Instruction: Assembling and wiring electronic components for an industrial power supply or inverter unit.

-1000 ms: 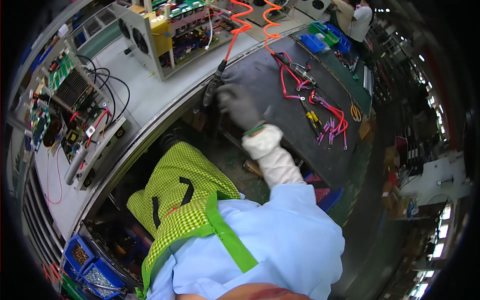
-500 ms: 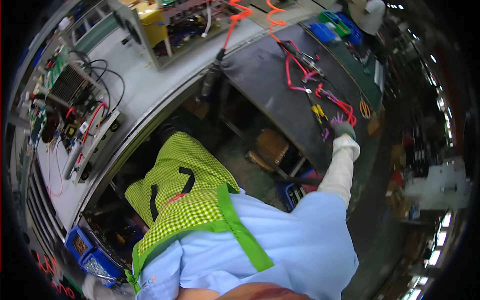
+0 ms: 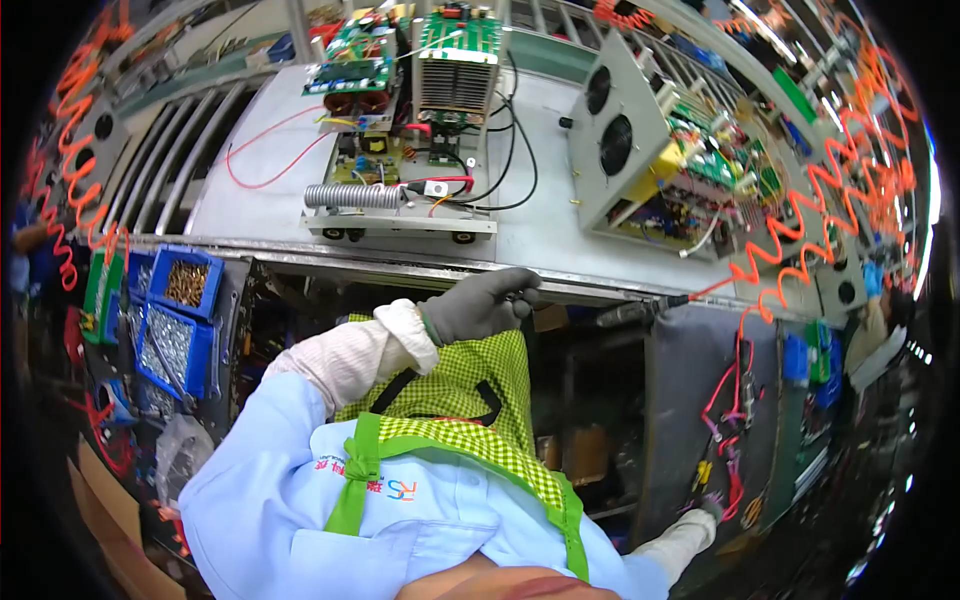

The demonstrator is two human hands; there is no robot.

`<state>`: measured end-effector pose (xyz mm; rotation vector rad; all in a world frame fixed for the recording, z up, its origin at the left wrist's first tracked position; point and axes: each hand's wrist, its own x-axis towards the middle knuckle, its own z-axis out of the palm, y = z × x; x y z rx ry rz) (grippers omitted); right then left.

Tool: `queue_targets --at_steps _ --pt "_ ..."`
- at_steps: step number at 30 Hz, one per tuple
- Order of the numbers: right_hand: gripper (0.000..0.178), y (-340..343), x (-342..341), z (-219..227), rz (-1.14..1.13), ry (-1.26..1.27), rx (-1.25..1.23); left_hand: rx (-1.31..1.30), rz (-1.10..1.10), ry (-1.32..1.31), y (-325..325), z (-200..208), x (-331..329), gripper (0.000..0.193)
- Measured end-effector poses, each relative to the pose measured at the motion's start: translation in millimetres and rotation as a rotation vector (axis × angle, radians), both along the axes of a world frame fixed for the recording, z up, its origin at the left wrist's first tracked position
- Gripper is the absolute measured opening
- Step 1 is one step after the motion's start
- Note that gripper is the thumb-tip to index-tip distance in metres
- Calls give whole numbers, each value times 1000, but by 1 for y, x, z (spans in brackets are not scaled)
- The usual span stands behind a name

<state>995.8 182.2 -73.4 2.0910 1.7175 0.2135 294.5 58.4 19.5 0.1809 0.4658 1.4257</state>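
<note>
My left hand [image 3: 478,308], in a grey glove, is raised in front of the pale bench's near edge. Its fingers are curled together around something small and dark that I cannot make out. Beyond it stands an open electronics chassis [image 3: 400,226] with green circuit boards, a ribbed metal coil [image 3: 352,196] and loose wires. Far to the right, my right hand [image 3: 710,507], also gloved, is over the dark side table [image 3: 672,400], beside red cables [image 3: 737,490] and yellow-handled pliers [image 3: 702,474]. Its fingers are too small and partly hidden to read.
Blue bins of brass-coloured fasteners [image 3: 186,284] and silver fasteners [image 3: 172,342] stand at the left. A larger unit with two fans [image 3: 615,147] is on the bench at the right. A dark power screwdriver [image 3: 632,313] on an orange coiled cord lies between bench and side table.
The view has swung left toward the bench and bins. My left hand has come up into plain sight at the bench edge. My right hand remains beside the red cables.
</note>
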Motion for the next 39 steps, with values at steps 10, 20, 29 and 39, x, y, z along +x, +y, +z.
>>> queue_targets --at_steps 10,20,29,39 --pt "58 22 106 52 -501 548 720 150 53 727 -6 118 -108 32" --pt "24 62 -397 177 681 1680 568 620 261 1787 48 148 -120 46" --pt "16 29 -736 226 996 2266 -157 568 461 1803 52 133 -166 22" --pt "24 40 -832 100 364 2109 -920 27 290 1456 21 103 -224 40"
